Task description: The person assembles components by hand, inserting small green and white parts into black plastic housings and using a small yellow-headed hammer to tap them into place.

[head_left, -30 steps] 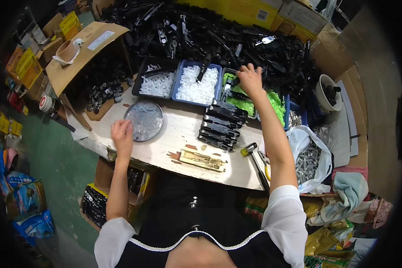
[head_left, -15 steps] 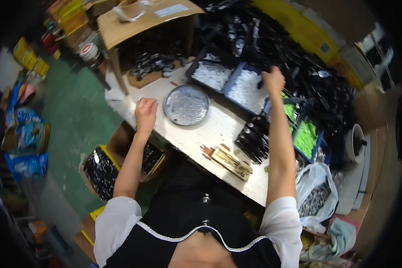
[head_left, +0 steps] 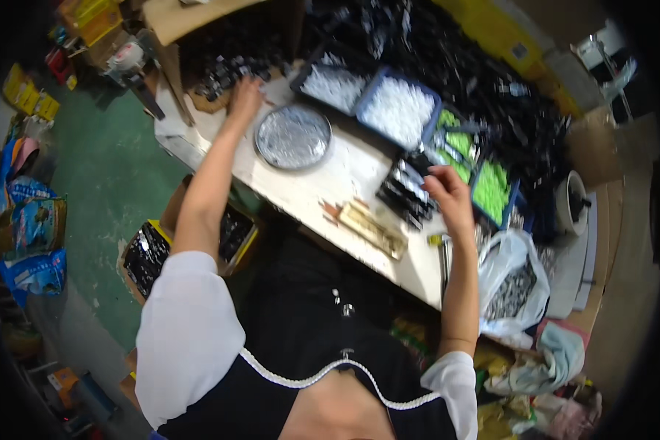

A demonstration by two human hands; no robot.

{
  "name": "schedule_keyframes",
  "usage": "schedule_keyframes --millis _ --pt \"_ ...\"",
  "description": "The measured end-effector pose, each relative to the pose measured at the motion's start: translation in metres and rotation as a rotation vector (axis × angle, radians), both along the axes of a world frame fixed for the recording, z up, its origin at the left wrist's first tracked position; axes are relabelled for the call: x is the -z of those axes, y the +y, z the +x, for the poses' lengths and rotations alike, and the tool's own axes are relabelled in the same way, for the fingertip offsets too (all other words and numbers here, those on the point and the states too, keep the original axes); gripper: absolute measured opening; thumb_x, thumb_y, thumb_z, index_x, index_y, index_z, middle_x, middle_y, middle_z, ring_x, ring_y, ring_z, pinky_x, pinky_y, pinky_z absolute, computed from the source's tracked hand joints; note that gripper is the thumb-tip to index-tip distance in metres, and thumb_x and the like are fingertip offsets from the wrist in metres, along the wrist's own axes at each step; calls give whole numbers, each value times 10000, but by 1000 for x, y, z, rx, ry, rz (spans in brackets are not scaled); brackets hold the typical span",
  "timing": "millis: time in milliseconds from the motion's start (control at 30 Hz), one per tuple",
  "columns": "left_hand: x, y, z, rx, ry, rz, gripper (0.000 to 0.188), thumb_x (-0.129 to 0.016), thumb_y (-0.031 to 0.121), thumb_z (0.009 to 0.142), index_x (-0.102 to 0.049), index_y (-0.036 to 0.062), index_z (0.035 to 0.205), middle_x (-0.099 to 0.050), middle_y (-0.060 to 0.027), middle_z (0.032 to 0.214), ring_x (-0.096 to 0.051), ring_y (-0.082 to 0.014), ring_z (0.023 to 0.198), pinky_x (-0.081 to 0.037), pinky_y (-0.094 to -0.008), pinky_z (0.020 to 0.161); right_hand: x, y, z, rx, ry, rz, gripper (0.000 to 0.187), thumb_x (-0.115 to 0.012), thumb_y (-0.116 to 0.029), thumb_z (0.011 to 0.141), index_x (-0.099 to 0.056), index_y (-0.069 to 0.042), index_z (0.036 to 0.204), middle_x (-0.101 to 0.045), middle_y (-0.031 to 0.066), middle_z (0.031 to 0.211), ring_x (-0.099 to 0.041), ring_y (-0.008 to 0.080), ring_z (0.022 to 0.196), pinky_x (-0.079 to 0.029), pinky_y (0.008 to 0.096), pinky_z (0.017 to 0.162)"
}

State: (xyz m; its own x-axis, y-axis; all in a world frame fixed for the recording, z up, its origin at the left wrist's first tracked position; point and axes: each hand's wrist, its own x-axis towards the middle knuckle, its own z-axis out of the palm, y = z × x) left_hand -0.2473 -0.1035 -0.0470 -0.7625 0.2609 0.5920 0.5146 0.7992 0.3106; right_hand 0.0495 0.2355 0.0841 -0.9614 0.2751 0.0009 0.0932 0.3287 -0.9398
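The left hand (head_left: 243, 95) reaches, fingers curled, into small black plastic parts (head_left: 224, 70) beside the round silver metal tray (head_left: 292, 137); whether it grips one cannot be told. The right hand (head_left: 447, 194) hovers loosely open just right of the stacked black plastic pieces (head_left: 407, 192), nearest it. This looks like a gathering step, and the next move calls for a sure pinch on one part.

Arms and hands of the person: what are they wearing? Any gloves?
No gloves: both the left hand and the right hand are bare, and so are the forearms. Short white sleeves cover the shoulders, over a black top with white trim.
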Motion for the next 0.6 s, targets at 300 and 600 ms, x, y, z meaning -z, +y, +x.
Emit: schedule_keyframes --millis 300,600 --pt "-14 -34 67 23 -58 -136 209 -630 134 716 -560 34 886 -542 -143 892 -513 -331 872 -419 -417 729 65 -90 64 -121 161 964 421 -506 9 702 -503 -38 1121 -474 105 1192 -449 256 1065 -332 426 890" --pt "-33 -43 109 46 -269 59 219 -669 110 692 -615 37 891 -561 -95 823 -549 -232 718 -447 -311 647 79 -114 62 -95 118 1119 438 -476 -79 791 -426 -40 1224 -389 83 1319 -382 239 1186 -252 474 980"
